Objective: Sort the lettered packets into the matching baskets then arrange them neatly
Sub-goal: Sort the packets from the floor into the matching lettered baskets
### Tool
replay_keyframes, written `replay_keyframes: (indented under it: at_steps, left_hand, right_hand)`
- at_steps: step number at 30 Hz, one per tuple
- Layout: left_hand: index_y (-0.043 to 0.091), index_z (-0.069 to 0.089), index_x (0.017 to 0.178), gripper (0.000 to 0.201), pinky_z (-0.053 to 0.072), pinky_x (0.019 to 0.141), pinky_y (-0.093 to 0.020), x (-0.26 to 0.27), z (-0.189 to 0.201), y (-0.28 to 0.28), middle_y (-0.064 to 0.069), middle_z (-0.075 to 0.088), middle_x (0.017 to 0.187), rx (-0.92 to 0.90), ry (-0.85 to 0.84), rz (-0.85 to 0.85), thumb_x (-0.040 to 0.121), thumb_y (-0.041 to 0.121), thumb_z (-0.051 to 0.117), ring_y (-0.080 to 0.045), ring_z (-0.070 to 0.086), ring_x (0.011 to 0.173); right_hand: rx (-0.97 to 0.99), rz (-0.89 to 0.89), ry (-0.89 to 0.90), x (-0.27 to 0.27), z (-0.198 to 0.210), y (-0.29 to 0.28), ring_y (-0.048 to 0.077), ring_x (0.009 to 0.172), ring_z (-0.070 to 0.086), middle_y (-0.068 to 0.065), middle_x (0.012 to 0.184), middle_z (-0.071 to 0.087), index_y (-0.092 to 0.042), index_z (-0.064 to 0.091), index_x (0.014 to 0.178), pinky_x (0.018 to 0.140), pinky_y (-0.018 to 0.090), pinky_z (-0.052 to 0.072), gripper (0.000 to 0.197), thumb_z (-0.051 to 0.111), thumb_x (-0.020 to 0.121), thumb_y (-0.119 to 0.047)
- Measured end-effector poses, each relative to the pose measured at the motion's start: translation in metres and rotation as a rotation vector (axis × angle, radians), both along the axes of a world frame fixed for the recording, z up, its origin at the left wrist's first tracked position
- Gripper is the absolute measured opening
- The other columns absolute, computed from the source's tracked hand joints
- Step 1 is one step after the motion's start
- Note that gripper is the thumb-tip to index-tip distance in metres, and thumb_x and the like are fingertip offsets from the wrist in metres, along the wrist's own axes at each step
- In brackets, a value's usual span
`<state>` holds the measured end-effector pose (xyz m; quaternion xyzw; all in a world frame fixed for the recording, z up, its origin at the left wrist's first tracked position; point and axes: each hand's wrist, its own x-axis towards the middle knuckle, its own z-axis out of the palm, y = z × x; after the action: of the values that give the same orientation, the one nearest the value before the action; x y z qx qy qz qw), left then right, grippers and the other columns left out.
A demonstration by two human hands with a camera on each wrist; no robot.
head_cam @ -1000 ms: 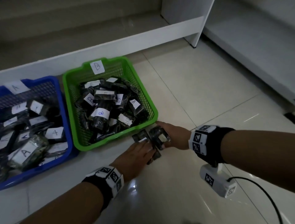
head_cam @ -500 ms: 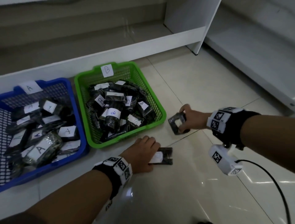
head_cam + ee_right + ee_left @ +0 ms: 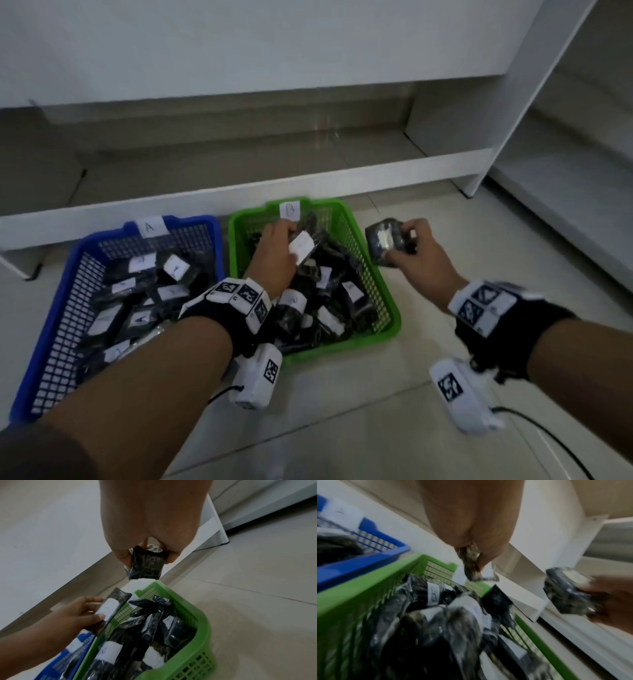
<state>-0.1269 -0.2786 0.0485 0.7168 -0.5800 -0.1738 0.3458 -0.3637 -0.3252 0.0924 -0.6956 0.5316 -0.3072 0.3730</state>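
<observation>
- Both hands have lifted off the floor tiles where they were gathering packets a moment ago; each now carries one toward the green basket (image 3: 390, 318), the landmark used below.
- The left hand (image 3: 274, 260) is over the green basket's middle, fingers and thumb pinching a long dark packet (image 3: 303, 247) with its white label facing up.
- The right hand (image 3: 416, 255) is just right of the green basket's far corner, outside the rim, fingers curled round a chunky dark packet (image 3: 385, 240).
- Judging by this, the left packet is about to be dropped in; the right one is probably next.
- Writing: a white tag on the green basket's far wall reads "B" (image 3: 290, 209). The blue basket (image 3: 51, 342), touching its left side, is tagged "A" (image 3: 150, 226).
- The letters on both held packets are too blurred to read.
- Packets in both baskets lie jumbled, so the tidying is not yet done.
</observation>
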Motion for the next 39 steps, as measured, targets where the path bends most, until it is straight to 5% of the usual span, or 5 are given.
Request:
replay_keyframes:
  at_steps: [8, 16, 20, 26, 39]
  left_hand:
    - [0.000, 0.054, 0.116, 0.032, 0.044, 0.086, -0.035, 0.063, -0.036, 0.000, -0.020, 0.060, 0.115, 0.164, 0.092, 0.328, 0.088, 0.014, 0.061, -0.033, 0.057, 0.105]
    - [0.025, 0.058, 0.123, 0.039, 0.027, 0.102, -0.044, 0.055, -0.016, 0.007, -0.006, 0.052, 0.127, 0.627, -0.531, 0.071, 0.093, 0.046, 0.045, -0.031, 0.033, 0.126]
    - [0.027, 0.039, 0.140, 0.052, 0.026, 0.107, -0.044, 0.088, 0.018, 0.020, -0.006, 0.045, 0.141, 0.597, -0.492, -0.116, 0.092, 0.044, 0.049, -0.029, 0.037, 0.132]
    - [0.017, 0.051, 0.132, 0.040, 0.041, 0.095, -0.030, 0.213, 0.064, 0.080, -0.009, 0.057, 0.129, 0.640, -0.459, -0.103, 0.093, 0.026, 0.052, -0.026, 0.055, 0.115]
    - [0.006, 0.044, 0.132, 0.045, 0.045, 0.090, -0.032, 0.294, 0.000, 0.165, -0.019, 0.045, 0.129, 0.839, -0.454, 0.115, 0.091, 0.020, 0.058, -0.030, 0.052, 0.114]
  right_hand:
    - [0.017, 0.190, 0.146, -0.004, -0.014, 0.016, 0.005, 0.072, 0.057, 0.000, 0.091, 0.061, -0.019, 0.048, 0.094, 0.052, 0.005, 0.040, 0.031, 0.070, 0.076, -0.007]
    - [-0.026, 0.210, 0.226, 0.044, -0.013, 0.007, 0.015, 0.086, 0.050, 0.006, 0.104, 0.046, -0.022, 0.055, 0.093, 0.066, 0.004, 0.036, 0.027, 0.069, 0.075, -0.007]
    - [-0.043, 0.212, 0.093, 0.101, -0.002, 0.005, 0.015, 0.092, 0.054, 0.006, 0.111, 0.049, -0.029, 0.055, 0.104, 0.085, 0.024, 0.043, 0.033, 0.068, 0.077, -0.015]
    - [0.212, 0.281, -0.206, 0.187, 0.001, 0.024, 0.027, 0.086, 0.067, 0.012, 0.105, 0.063, -0.037, 0.035, 0.124, 0.076, 0.039, 0.057, 0.067, 0.067, 0.078, -0.001]
    - [0.311, 0.296, -0.058, 0.305, -0.038, 0.085, 0.024, 0.096, 0.057, 0.008, 0.112, 0.054, -0.021, 0.040, 0.108, 0.088, 0.043, 0.051, 0.044, 0.073, 0.080, -0.018]
